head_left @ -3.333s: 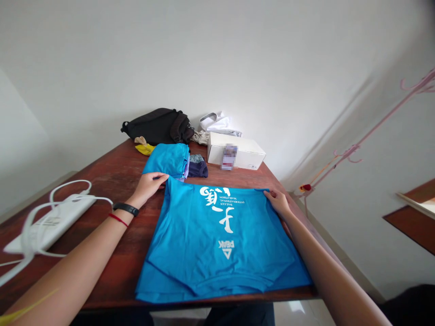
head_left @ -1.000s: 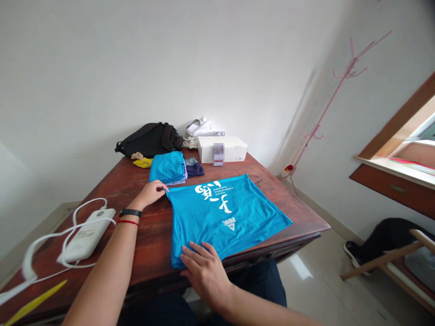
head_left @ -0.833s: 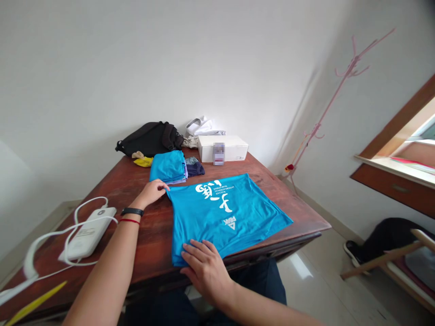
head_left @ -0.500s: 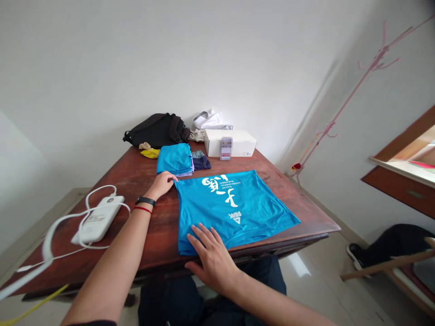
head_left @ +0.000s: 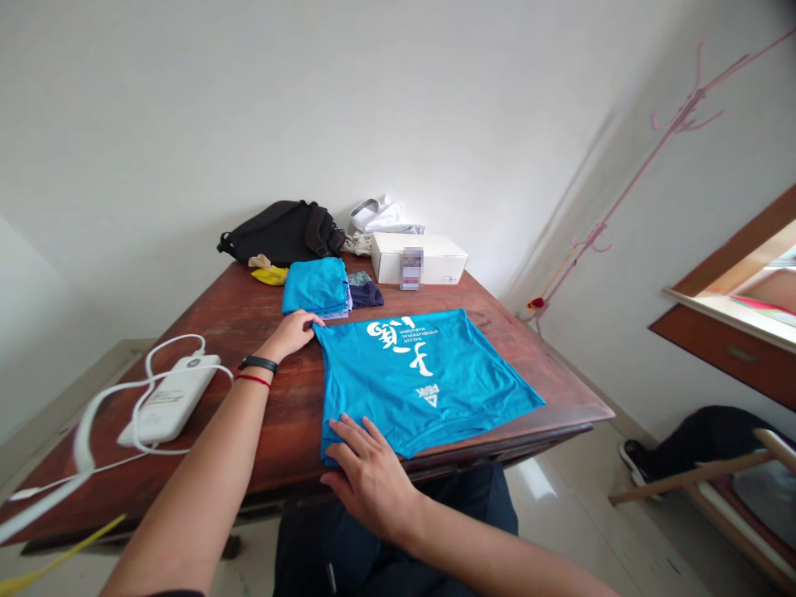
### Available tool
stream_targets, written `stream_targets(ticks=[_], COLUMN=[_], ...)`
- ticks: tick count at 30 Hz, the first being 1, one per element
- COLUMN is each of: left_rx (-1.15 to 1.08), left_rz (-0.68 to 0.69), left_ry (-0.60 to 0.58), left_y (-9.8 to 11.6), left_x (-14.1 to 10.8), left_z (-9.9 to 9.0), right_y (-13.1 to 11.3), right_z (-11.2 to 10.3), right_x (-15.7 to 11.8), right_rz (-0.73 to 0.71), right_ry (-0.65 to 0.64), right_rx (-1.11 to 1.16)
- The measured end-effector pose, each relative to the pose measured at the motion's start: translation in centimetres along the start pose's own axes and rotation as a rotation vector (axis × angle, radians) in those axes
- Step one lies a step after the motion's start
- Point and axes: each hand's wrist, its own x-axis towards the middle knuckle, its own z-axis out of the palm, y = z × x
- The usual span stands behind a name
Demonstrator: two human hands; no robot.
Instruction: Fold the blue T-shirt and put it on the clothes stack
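A blue T-shirt (head_left: 373, 373) with white printing lies folded on the wooden table, its near side along the table's front edge. At its far left corner, my left hand (head_left: 293, 333) pinches the fabric between thumb and fingers. My right hand (head_left: 373, 485) rests over the near left corner, fingers stretched across the cloth and thumb apart below the edge. Just beyond my left hand sits a folded blue garment (head_left: 315, 283) on top of a light purple one.
A white power bank (head_left: 167, 402) with looping white cables lies on the left of the table (head_left: 267, 431). Along the back are a black bag (head_left: 274, 230), a yellow cloth (head_left: 269, 275), dark purple cloth (head_left: 368, 293) and a white box (head_left: 435, 259). A pink coat stand (head_left: 640, 170) leans at right.
My right hand has shifted slightly left along the near edge of the T-shirt. My left hand keeps its pinch at the far corner. The whole view has moved a little.
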Motion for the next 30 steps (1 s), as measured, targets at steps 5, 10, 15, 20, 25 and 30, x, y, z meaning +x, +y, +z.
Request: stream_targets(ticks=[5, 10, 15, 20, 25, 30], left_rx=[-0.025, -0.05, -0.097, -0.2, -0.325, -0.604], left_rz=[-0.002, -0.017, -0.047, -0.04, -0.002, 0.041], left_ry=[-0.036, -0.055, -0.105, -0.226, -0.314, -0.415], left_y=[0.1, -0.3, -0.5, 0.1, 2.2, 6.8], left_x=[-0.2, -0.2, -0.2, -0.5, -1.0, -2.0], left_z=[-0.2, 0.0, -0.5, -1.7, -3.8, -5.7], right_y=[0.1, 0.5, 0.0, -1.2, -0.4, 0.9], right_z=[0.1, 0.9, 0.2, -2.6, -6.2, -11.2], right_x=[0.2, 0.4, 0.1, -0.6, -1.3, -3.6], right_rz=[0.022, -0.002, 0.057, 0.296, 0.507, 0.654], right_ry=[0.029, 0.077, 0.128, 0.255, 0.47, 0.65], right_rx=[-0.008, -0.031, 0.152, 0.489, 0.846, 1.317])
